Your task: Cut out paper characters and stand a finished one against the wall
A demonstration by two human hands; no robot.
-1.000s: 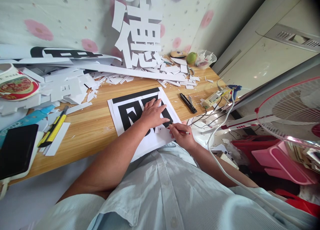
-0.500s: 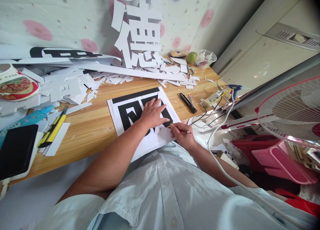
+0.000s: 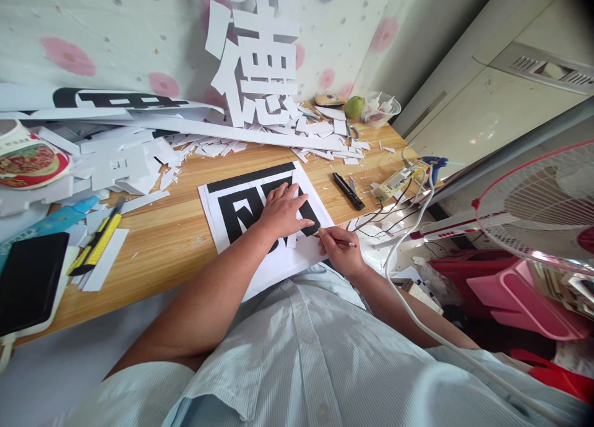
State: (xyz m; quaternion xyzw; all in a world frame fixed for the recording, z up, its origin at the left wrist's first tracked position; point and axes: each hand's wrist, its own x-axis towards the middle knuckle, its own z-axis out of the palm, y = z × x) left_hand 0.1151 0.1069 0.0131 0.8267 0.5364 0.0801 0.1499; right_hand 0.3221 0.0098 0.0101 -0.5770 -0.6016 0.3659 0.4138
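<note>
A white sheet printed with a bold black character lies at the front edge of the wooden table. My left hand rests flat on it, fingers spread, partly over the black strokes and a narrow white strip. In my right hand is a thin red pencil, pinched between thumb and fingers. Its tip touches or hovers close to the sheet beside my left thumb; which of the two I cannot tell.
White cut-out characters stand against the wall above paper scraps. A yellow utility knife and a phone lie left. To the right are a black pen-like tool, a power strip, a hanging white cable and a fan.
The pencil and my right hand have shifted very slightly. My left hand stays in place on the sheet.
</note>
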